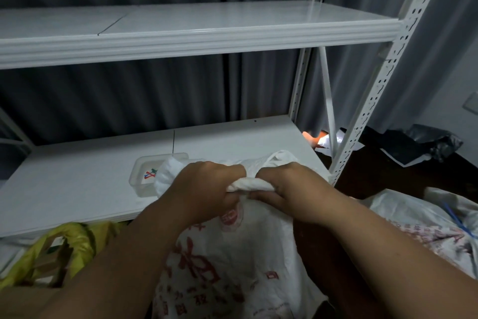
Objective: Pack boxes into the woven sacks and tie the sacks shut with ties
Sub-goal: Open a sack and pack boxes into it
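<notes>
A clear plastic container [144,176] sits on the white shelf [77,184] before grey curtains [129,96].

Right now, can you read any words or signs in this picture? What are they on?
White woven sack: big red characters and a red round stamp, too blurred to read.
Clear plastic box on the shelf: red-and-green label, unreadable.
Second sack, on the right: faint reddish print, unreadable.
Nothing can be quoted.
</notes>
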